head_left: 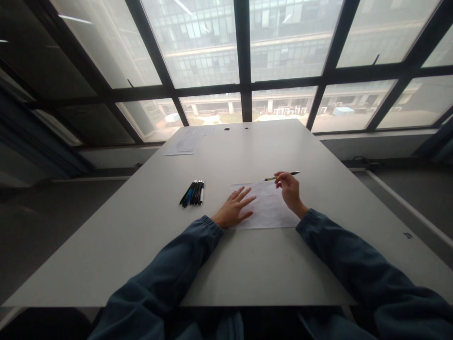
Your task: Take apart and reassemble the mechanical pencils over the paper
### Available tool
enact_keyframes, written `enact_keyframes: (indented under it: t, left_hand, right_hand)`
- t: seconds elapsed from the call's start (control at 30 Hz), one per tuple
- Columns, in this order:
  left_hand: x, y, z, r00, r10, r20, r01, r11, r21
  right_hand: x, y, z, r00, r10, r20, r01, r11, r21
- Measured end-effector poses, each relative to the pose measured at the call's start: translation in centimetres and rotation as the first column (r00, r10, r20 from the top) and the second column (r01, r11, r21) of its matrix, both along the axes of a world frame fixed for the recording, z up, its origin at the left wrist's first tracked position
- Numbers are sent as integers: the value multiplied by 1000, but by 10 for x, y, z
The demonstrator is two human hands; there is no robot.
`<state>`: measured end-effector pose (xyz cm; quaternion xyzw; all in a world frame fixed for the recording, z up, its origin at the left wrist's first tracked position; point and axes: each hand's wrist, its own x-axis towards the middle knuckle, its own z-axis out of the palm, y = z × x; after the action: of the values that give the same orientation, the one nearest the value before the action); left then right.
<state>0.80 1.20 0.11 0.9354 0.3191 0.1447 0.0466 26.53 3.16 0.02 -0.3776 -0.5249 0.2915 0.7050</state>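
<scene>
Presently, right hand (pixel 288 190) pinches slim black-and-yellow pen (pixel 271 178) crosswise near far edge of white paper sheet (pixel 271 212). Left hand (pixel 233 208): fingers spread over sheet.

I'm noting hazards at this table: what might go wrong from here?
The paper might shift if the left hand, spread over its left side, slides. The pen might slip from the right hand. The grouped pens, left of the left hand, might scatter if knocked.
</scene>
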Motion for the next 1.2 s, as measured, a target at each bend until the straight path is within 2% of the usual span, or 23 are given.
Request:
enact_keyframes:
  t: [0.13,0.33,0.43,0.53,0.63,0.73,0.87,0.97,1.1,1.2]
  left_hand:
    - [-3,2,-5,994,37,-99,-42,998,-54]
    - [-6,3,-6,985,111,-135,-123,989,-83]
    - [-7,5,-8,979,142,-144,-155,984,-85]
    - [-8,5,-10,980,142,-139,-154,985,-83]
    - [-8,6,-11,984,131,-122,-142,987,-81]
    - [-9,7,-13,986,127,-113,-136,988,-77]
    - [-10,9,-15,985,127,-115,-136,988,-70]
    - [-10,10,-16,984,132,-119,-141,988,-69]
    - [-9,10,-16,985,127,-114,-136,988,-68]
    - [-9,9,-14,985,128,-119,-137,988,-71]
  right_hand:
    - [16,10,-1,998,-52,-36,50,997,-50]
    - [52,27,-5,992,-45,-115,7,952,-306]
    - [76,36,-12,993,-110,-39,89,930,-357]
    - [99,45,-21,968,-214,131,248,900,-358]
    - [119,51,-29,916,-306,258,386,848,-362]
    - [137,53,-33,857,-371,359,499,773,-392]
    - [154,49,-33,680,-432,592,687,657,-310]
    - [160,44,-32,557,-383,736,766,580,-277]
    - [158,42,-31,490,-272,828,796,527,-298]
    - [155,43,-30,455,-243,857,809,514,-284]
